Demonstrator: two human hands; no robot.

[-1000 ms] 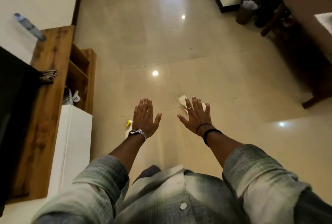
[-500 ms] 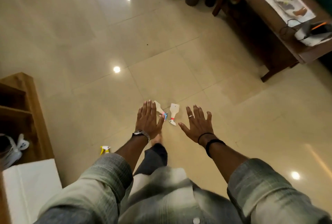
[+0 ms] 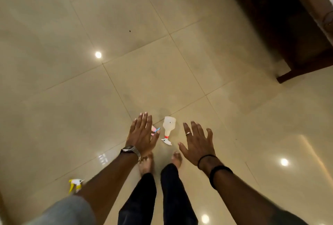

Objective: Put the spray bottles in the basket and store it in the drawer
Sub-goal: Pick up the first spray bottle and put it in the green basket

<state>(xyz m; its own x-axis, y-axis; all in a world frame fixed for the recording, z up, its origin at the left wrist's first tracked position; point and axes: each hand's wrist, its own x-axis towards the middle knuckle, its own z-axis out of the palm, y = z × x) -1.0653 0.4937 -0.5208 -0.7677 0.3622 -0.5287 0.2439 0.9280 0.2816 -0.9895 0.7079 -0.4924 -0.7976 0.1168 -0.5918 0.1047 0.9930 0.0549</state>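
A white spray bottle with a red collar [image 3: 168, 129] lies on the tiled floor just ahead of my bare feet. My left hand [image 3: 142, 134] hovers flat with fingers spread, covering most of a second bottle whose pink and blue nozzle [image 3: 156, 131] peeks out at its right edge. My right hand [image 3: 197, 143] is spread to the right of the white bottle, holding nothing. A third bottle with a yellow trigger head [image 3: 74, 185] lies at the lower left, partly behind my left forearm. No basket or drawer is in view.
A dark wooden table [image 3: 295, 48] with its leg on the floor stands at the upper right. Glossy beige floor tiles [image 3: 90, 98] with ceiling-light reflections fill the rest of the view.
The view has tilted down and to the right: the wooden shelf unit and white cabinet at the left left the frame. The bottles and my feet now sit right under my spread hands.
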